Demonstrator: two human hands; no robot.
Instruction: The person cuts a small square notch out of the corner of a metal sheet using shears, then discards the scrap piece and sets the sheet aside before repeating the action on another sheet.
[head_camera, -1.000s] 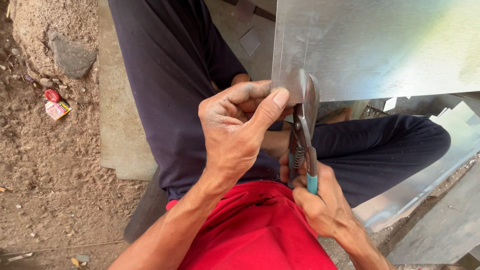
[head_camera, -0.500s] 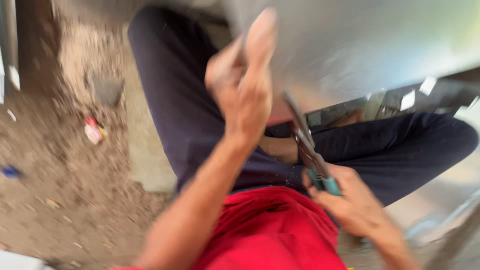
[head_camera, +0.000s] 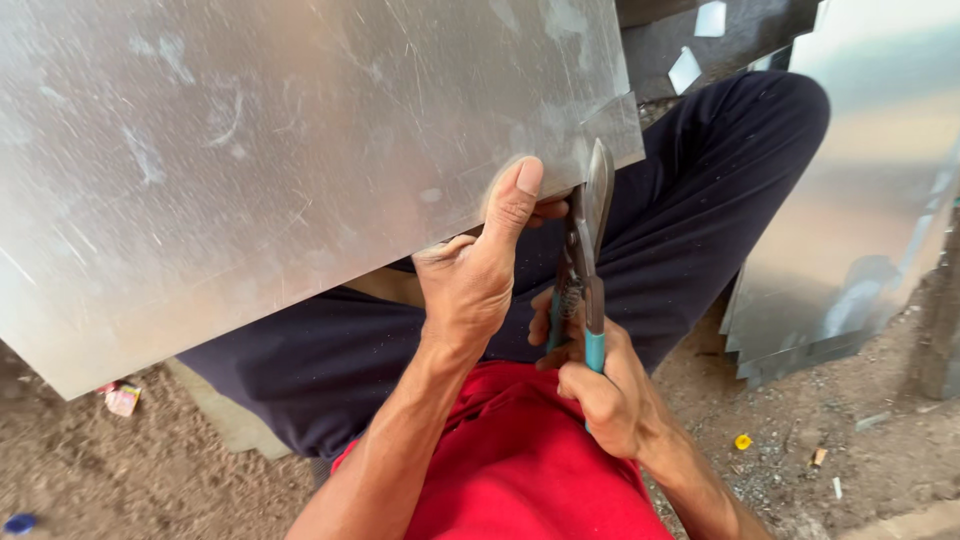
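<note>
Metal sheet (head_camera: 280, 150) | snips (head_camera: 590, 240) point up-away | right hand (head_camera: 600, 385) grips

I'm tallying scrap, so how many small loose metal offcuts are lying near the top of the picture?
2 small offcuts: one at the top edge, one just below it, above the knee. More may be hidden behind the large metal sheet.

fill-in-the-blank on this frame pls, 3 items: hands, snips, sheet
1. The left hand grips the near edge of the metal sheet with its ____ pressed flat on top.
2. The right hand holds the tin snips by their ____-coloured handles.
3. The snips' blades meet the sheet at its near ____ corner.

Missing words: thumb; teal; right
</note>
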